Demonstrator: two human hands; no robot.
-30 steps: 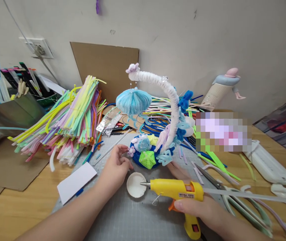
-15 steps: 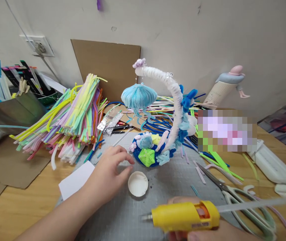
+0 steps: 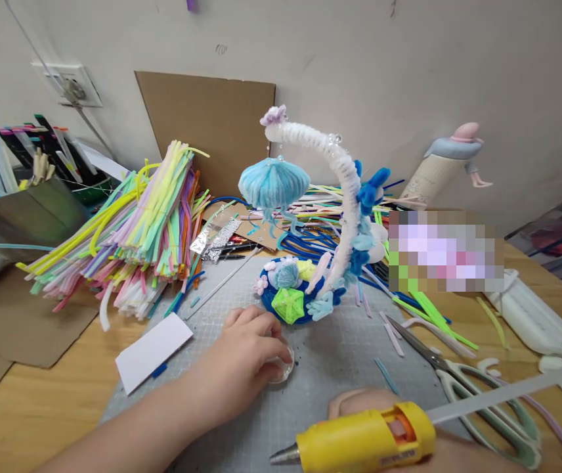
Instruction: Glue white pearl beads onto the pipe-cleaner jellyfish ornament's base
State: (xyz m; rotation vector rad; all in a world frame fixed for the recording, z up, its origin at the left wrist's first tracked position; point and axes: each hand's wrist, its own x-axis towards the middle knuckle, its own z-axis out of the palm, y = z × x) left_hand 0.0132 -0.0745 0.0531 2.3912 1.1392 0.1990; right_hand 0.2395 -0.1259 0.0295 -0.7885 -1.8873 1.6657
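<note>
My left hand (image 3: 254, 348) curls over the dish (image 3: 288, 373), grip unclear; my right hand (image 3: 360, 398) grips the glue gun (image 3: 364, 437). Beyond, the ornament (image 3: 348, 197) stands on the mat (image 3: 310, 389), jellyfish (image 3: 275, 182) hung, seemingly nearly finished.

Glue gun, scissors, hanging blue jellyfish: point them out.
Glue gun (image 3: 360, 438), head view, on its yellow body.
Scissors (image 3: 439, 364), head view, at the pivot.
Blue jellyfish (image 3: 274, 184), head view, on its domed top.

Bare left forearm (image 3: 163, 420), bare left hand (image 3: 244, 358), bare right hand (image 3: 362, 399)
</note>
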